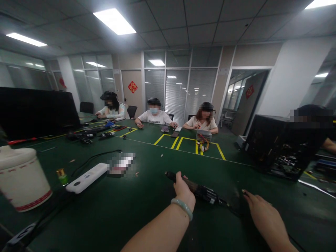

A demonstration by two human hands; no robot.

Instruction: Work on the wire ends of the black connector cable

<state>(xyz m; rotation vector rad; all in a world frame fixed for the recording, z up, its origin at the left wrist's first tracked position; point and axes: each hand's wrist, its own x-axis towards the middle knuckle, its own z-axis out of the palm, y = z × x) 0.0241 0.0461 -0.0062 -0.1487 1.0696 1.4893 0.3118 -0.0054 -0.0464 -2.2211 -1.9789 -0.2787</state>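
My left hand (184, 191), with a pale bangle at its wrist, is wrapped round a dark corded electric screwdriver (208, 194). The tool lies slantwise just over the green table, its nose toward the far left and its cord trailing to the right. To the right of that cord is my right hand (266, 214), thumb and fingers pinched together low over the table. A tiny light spot shows at its fingertips, too small to name.
At left stand a white canister (23, 178), a small green bottle (62, 177) and a white power strip (88, 177). A black monitor (39, 113) is behind them. An opened computer case (273, 147) stands at right. Several people sit round the table; one handles a metal box (204, 135) with wires.
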